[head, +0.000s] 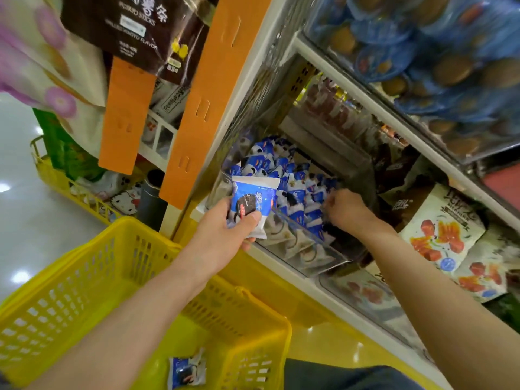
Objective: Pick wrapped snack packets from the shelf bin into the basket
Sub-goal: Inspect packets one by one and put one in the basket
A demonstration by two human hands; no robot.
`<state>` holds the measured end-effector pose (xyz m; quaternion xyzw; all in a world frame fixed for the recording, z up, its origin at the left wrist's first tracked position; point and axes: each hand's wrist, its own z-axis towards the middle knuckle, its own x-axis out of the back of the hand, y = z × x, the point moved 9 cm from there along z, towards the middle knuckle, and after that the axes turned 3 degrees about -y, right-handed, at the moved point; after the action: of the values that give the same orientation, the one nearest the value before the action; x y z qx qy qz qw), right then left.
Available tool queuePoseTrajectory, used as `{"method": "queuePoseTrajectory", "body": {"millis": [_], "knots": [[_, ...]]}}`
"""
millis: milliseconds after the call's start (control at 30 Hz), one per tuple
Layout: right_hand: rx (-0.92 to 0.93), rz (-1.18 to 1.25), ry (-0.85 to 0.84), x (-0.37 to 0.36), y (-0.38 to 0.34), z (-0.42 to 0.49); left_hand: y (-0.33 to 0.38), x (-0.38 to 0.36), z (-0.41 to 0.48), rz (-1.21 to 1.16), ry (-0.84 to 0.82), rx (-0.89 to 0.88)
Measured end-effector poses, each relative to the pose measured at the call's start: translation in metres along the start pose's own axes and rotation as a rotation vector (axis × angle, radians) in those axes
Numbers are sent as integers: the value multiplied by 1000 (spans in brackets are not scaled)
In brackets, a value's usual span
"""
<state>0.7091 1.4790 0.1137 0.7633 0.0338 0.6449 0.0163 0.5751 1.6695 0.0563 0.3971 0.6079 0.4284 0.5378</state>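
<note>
My left hand grips a blue-and-white wrapped snack packet with a dark cookie printed on it, just in front of the clear shelf bin. The bin holds several packets of the same kind. My right hand reaches into the bin's right side, fingers curled among the packets; whether it grips one is hidden. Below my left arm stands the yellow plastic basket, and one blue packet lies on its floor.
Orange hanging strips drop beside the white shelf post. Bags with red fruit print fill the bin to the right. Blue-wrapped goods sit on the shelf above. A second yellow basket with goods stands on the floor at left.
</note>
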Motion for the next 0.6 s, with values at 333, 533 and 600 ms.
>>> {"method": "queuePoseTrajectory", "body": {"millis": [333, 533, 600], "knots": [[-123, 318, -123, -24, 4, 6, 3, -2, -2, 5, -6, -9], [-82, 205, 18, -4, 2, 1, 1, -5, -4, -37, -11, 47], [-9, 227, 244, 22, 1, -10, -2, -7, -4, -82, -15, 95]]}}
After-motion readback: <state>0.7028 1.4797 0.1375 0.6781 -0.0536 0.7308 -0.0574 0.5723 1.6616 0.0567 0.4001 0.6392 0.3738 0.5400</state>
